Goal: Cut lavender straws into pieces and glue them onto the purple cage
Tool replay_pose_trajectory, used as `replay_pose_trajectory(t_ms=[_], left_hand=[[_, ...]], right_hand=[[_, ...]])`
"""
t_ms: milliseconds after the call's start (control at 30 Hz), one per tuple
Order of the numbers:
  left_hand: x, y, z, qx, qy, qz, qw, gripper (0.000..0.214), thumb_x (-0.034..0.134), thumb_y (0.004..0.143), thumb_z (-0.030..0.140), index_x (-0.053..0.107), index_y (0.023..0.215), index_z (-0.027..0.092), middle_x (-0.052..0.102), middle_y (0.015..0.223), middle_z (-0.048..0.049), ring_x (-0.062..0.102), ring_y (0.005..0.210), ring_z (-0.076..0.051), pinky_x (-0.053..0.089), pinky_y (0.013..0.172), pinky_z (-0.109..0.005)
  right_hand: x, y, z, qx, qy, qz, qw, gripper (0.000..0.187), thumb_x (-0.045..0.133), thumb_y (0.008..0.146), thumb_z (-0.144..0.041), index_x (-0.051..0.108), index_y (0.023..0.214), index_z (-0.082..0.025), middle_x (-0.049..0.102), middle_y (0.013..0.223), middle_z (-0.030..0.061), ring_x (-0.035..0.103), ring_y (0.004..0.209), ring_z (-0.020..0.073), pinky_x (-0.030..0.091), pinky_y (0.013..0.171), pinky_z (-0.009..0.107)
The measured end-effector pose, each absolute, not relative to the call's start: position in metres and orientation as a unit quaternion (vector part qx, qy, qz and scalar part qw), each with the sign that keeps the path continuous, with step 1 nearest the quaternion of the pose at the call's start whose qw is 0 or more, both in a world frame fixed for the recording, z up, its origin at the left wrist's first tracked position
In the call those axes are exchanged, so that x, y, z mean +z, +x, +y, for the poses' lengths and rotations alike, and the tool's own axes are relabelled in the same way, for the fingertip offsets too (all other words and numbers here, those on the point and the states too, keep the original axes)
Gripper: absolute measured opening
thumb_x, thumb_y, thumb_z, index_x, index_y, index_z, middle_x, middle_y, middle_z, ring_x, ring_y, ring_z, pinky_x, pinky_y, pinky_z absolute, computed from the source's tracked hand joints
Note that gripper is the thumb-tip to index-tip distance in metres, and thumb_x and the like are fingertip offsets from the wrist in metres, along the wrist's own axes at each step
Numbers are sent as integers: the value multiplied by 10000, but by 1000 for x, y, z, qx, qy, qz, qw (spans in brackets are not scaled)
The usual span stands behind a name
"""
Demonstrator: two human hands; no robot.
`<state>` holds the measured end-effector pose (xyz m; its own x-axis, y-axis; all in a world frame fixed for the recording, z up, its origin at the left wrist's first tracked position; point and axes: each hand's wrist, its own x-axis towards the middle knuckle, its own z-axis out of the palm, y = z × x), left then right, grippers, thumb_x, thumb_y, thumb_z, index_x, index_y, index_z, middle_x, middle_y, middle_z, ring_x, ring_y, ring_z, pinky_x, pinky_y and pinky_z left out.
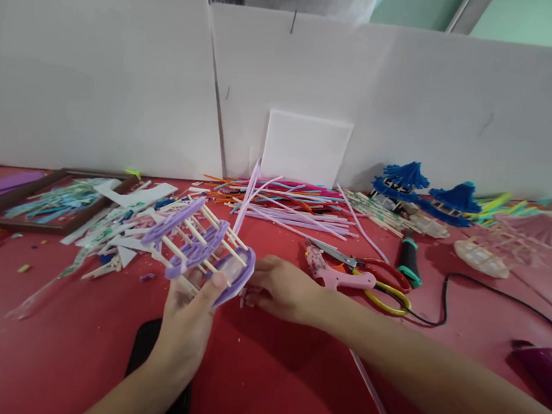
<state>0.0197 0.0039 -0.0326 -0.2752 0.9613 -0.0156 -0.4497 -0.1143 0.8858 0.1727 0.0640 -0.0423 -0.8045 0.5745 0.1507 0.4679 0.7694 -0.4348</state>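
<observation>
My left hand (191, 319) grips a small tiered model (204, 242) made of pale sticks and lilac pipe cleaner, holding it tilted above the red table. A clear, rounded piece shows in the model's right end, near my thumb. Just right of that end is my right hand (285, 289), low over the table with its fingers curled. Whatever those fingers hold, if anything, is too small or hidden to name. Beyond my right hand lie a pink glue gun (342, 275), red-handled scissors (387, 270) and a yellow-handled tool (389, 299).
Loose pipe cleaners (295, 212) lie along the white wall. Blue-roofed models (403, 180) and a pink model (527, 238) stand at right, near a black cord (446, 295). Scraps (128, 219) and a brown frame (49, 227) are left; a black phone (143, 344) lies under my left arm.
</observation>
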Motion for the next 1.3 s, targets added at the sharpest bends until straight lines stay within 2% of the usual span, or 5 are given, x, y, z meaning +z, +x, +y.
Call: replay_pose_trajectory(t_ms=[200, 533, 767, 1067, 1300], left_hand=[[-33, 19, 4, 662, 310, 421, 537, 447, 783, 648, 239, 588, 1050, 253, 696, 877, 21, 610, 1088, -231, 466, 968, -387], [-40, 16, 2, 594, 378, 515, 489, 613, 826, 601, 308, 509, 1120, 231, 706, 981, -41, 673, 931, -240, 510, 880, -393], [-34, 24, -2, 567, 446, 560, 408, 653, 829, 529, 313, 481, 1075, 236, 681, 997, -53, 672, 880, -248, 531, 821, -397], [-50, 22, -12, 578, 434, 500, 478, 545, 776, 643, 289, 458, 1085, 268, 672, 943, -17, 672, 890, -222, 525, 844, -383], [-49, 18, -11, 551, 498, 515, 428, 736, 798, 582, 199, 422, 1214, 250, 603, 1146, -68, 618, 1051, -249, 464, 953, -382]], right_hand=[[-44, 169, 46, 177, -200, -952, 151, 327, 475, 799, -45, 655, 1052, -148, 628, 1205, 112, 550, 1103, 200, 408, 995, 377], [-29, 216, 28, 237, -315, -907, 150, 423, 483, 706, 4, 669, 1046, -164, 672, 1087, 75, 603, 1014, 187, 466, 928, 312], [-27, 223, 25, 173, -356, -910, 120, 98, 569, 833, -148, 658, 873, -149, 630, 898, 81, 568, 845, 197, 465, 790, 341], [-36, 223, 23, 175, -372, -904, 122, 104, 560, 873, -102, 641, 916, -152, 642, 909, 74, 554, 844, 187, 446, 785, 323], [-45, 221, 21, 146, -369, -913, 89, 124, 546, 869, -76, 630, 827, -158, 629, 892, 67, 543, 850, 201, 439, 815, 346]])
